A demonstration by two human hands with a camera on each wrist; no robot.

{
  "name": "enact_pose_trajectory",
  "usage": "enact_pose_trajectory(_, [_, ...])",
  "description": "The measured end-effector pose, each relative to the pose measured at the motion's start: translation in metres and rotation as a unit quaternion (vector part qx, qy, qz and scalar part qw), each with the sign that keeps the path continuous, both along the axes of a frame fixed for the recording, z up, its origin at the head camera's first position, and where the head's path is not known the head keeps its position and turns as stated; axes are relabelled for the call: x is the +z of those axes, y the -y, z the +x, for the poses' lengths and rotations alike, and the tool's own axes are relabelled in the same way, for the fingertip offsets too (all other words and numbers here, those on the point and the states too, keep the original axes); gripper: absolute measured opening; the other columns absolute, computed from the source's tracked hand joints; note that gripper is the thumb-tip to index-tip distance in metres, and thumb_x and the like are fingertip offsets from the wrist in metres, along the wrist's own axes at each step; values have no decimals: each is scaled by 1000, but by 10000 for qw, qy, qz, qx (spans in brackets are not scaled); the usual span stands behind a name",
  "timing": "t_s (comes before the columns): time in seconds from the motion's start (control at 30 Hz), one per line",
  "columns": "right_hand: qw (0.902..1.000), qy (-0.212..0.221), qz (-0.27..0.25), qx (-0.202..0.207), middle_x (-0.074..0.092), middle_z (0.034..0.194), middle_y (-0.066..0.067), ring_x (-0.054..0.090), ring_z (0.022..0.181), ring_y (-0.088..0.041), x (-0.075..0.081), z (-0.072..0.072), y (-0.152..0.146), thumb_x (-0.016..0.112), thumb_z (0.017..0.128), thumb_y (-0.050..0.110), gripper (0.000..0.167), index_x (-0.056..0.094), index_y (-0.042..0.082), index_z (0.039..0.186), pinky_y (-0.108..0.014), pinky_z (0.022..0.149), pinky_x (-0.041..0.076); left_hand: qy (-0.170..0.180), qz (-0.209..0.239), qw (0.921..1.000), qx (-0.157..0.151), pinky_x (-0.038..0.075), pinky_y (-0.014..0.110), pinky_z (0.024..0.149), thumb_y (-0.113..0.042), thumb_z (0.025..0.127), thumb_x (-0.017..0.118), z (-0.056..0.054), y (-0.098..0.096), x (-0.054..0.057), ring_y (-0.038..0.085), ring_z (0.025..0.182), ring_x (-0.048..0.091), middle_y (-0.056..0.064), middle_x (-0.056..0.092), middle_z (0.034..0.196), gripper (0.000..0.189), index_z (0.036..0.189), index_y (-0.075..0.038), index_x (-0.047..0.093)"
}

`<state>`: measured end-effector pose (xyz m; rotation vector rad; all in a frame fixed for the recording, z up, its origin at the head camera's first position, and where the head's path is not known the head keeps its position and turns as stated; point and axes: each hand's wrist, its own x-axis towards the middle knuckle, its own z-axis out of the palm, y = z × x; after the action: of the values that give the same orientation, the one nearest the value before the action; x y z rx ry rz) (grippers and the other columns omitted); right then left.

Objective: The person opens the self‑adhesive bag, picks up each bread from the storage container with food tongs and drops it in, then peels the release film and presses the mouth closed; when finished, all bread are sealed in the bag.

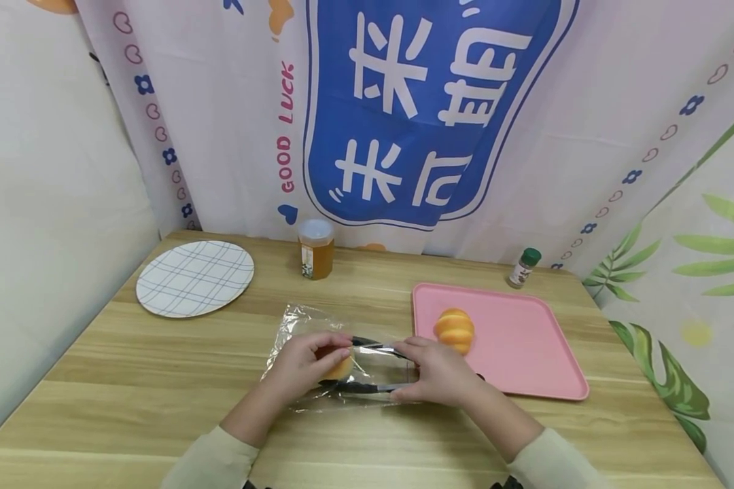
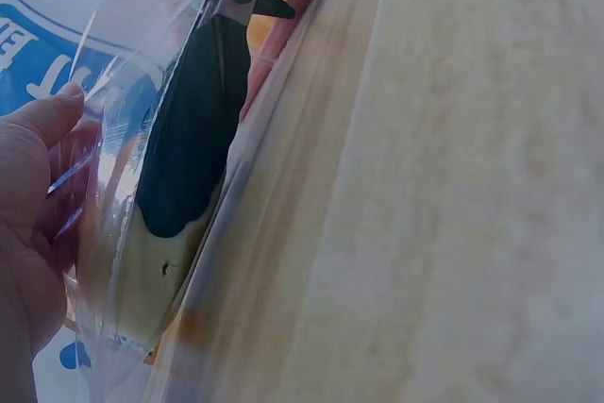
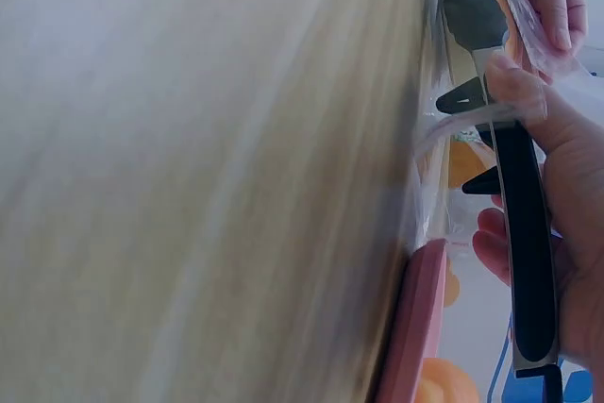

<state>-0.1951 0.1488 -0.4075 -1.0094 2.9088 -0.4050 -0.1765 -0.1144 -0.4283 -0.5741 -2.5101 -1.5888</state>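
A clear plastic bag (image 1: pixel 293 326) lies on the table, with a piece of bread (image 1: pixel 341 369) inside it. The black pads of a pair of tongs (image 1: pixel 363 388) reach into the bag, one on each side of that bread. My left hand (image 1: pixel 308 358) pinches the bag's film over the bread; the left wrist view shows the film against its thumb and fingers. My right hand (image 1: pixel 440 373) grips the tongs, thumb on one arm and fingers on the other, near the bag's mouth. In the right wrist view the tongs' dark handle (image 3: pixel 526 243) runs along the palm.
A pink tray (image 1: pixel 520 339) at the right holds a striped bread roll (image 1: pixel 455 330) near its left edge. Behind it stands a green-capped seasoning bottle (image 1: pixel 524 267). A honey-coloured jar (image 1: pixel 316 250) stands at the back, and a checked plate (image 1: pixel 196 278) lies at the back left.
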Motion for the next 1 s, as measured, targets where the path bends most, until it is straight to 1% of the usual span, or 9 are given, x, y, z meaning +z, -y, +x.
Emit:
enact_pose_trajectory(0.17, [10000, 1, -10, -22, 65, 124, -3, 64, 104, -17, -4, 1, 6, 81, 71, 56, 81, 58, 11, 135, -37, 86, 56, -47, -54, 9999, 102, 57, 20, 76, -12, 89, 71, 1, -1, 2, 15, 94, 69, 6, 75, 110, 13, 100, -7, 75])
enact_pose_trajectory(0.27, [10000, 76, -25, -50, 64, 124, -2, 64, 104, -17, -5, 1, 9, 81, 71, 56, 82, 57, 11, 136, -37, 86, 56, -109, -55, 9999, 102, 57, 20, 75, -10, 89, 71, 1, -1, 3, 12, 93, 68, 7, 75, 109, 12, 99, -7, 75])
enact_pose_trajectory(0.37, [9999, 133, -37, -86, 64, 125, -4, 64, 107, -19, -5, 1, 11, 80, 72, 56, 83, 57, 11, 137, -39, 88, 56, -163, -75, 9998, 105, 57, 20, 75, -10, 89, 71, 1, 0, 3, 10, 93, 68, 7, 75, 109, 11, 99, -8, 75])
enact_pose_trajectory(0.5, [9999, 76, -57, -76, 65, 122, -3, 65, 101, -16, -6, 1, 13, 80, 71, 58, 83, 58, 13, 136, -36, 83, 57, -156, -138, 9997, 140, 57, 20, 74, -12, 88, 72, 0, 0, 2, 10, 90, 68, 6, 75, 108, 11, 98, -9, 75])
enact_pose_trajectory(0.57, [9999, 51, -76, -76, 66, 121, -2, 65, 100, -16, -6, 2, 14, 80, 70, 59, 83, 58, 13, 135, -35, 82, 56, -148, -179, 9996, 150, 57, 19, 72, -12, 88, 72, 1, 0, 1, 9, 88, 67, 5, 75, 107, 10, 98, -10, 75])
enact_pose_trajectory(0.8, [9995, 253, -147, -123, 64, 127, -8, 65, 110, -24, -10, 2, 17, 80, 72, 56, 82, 56, 12, 137, -41, 93, 55, -253, -280, 9993, 47, 56, 19, 73, -13, 88, 72, 1, -2, 0, 7, 88, 65, 4, 75, 105, 12, 98, -8, 75])
enact_pose_trajectory(1.0, [9996, 152, -241, -86, 64, 124, -4, 65, 106, -21, -14, 2, 20, 81, 72, 53, 79, 57, 13, 136, -39, 92, 56, -342, -268, 9991, 12, 56, 20, 75, -14, 89, 72, 1, -1, 1, 11, 90, 68, 4, 76, 104, 13, 98, -6, 75])
